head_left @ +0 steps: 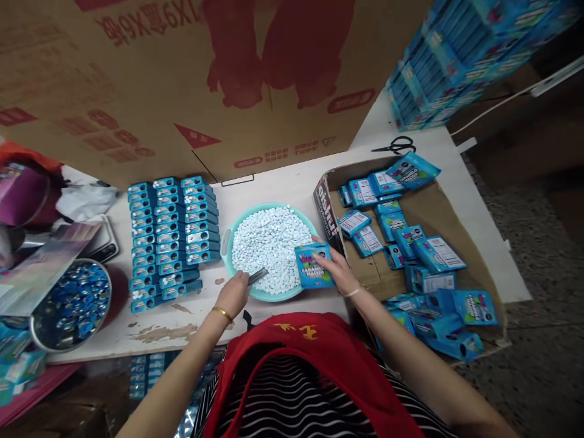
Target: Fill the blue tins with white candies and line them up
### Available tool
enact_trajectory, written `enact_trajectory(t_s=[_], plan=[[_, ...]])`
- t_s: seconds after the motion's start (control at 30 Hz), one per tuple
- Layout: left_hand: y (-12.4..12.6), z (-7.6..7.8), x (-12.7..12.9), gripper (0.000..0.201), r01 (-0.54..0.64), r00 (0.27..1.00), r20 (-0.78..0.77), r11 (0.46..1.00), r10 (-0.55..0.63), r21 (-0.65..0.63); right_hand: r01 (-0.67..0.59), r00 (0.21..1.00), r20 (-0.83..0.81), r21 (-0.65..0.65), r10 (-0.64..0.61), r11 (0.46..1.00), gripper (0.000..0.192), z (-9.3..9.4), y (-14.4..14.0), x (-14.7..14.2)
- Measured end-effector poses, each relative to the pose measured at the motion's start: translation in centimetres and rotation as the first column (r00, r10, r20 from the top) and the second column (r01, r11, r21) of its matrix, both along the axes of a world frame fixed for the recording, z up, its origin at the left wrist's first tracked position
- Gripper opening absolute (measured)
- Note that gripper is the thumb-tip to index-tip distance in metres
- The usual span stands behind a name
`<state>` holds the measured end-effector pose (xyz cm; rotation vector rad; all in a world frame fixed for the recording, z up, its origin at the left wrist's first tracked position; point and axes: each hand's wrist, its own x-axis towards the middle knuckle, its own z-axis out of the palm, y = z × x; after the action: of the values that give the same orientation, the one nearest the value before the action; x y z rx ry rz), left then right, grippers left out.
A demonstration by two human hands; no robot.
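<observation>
My left hand (234, 294) grips a small dark metal scoop (257, 277) at the near rim of a teal basin (227, 238) full of small white candies (271, 243). My right hand (336, 271) holds a small blue candy box (312, 265) upright over the basin's near right edge. A gold bangle sits on my left wrist. Left of the basin lie three neat rows of filled blue boxes (171, 234) on the white table (283, 182).
A shallow cardboard tray (433, 210) on the right holds several loose blue boxes (413, 255). Black scissors (396, 146) lie at the back. A metal bowl of blue pieces (73, 304) stands at the left. A large cardboard sheet (182, 79) leans behind; stacked blue cartons (456, 55) are top right.
</observation>
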<state>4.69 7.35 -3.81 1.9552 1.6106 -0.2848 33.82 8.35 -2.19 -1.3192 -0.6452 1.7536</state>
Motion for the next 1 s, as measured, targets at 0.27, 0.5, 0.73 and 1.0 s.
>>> enact_trajectory(t_s=[0.27, 0.5, 0.73, 1.0], plan=[[2.9, -6.0, 6.5, 0.014, -0.124, 0.98, 0.167, 0.986, 0.104, 0.114, -0.074, 0.996, -0.056, -0.052, 0.071, 0.996, 0.047, -4.9, 3.0, -4.3], [3.9, -6.0, 4.7, 0.019, -0.099, 0.922, 0.385, 0.984, 0.034, 0.148, -0.046, 0.991, -0.128, -0.055, 0.039, 0.997, 0.046, -2.3, 2.3, -2.9], [5.0, -0.2, 1.9, 0.025, 0.026, 0.836, 0.526, 0.969, -0.156, 0.246, -0.114, 0.882, 0.462, 0.406, -0.095, 0.907, 0.041, -1.0, 1.2, 1.1], [6.8, 8.4, 2.1, 0.028, 0.255, 0.838, 0.42, 0.93, -0.349, 0.263, -0.562, 0.604, 0.783, 0.549, -0.146, 0.618, 0.037, -1.4, 1.7, 0.7]])
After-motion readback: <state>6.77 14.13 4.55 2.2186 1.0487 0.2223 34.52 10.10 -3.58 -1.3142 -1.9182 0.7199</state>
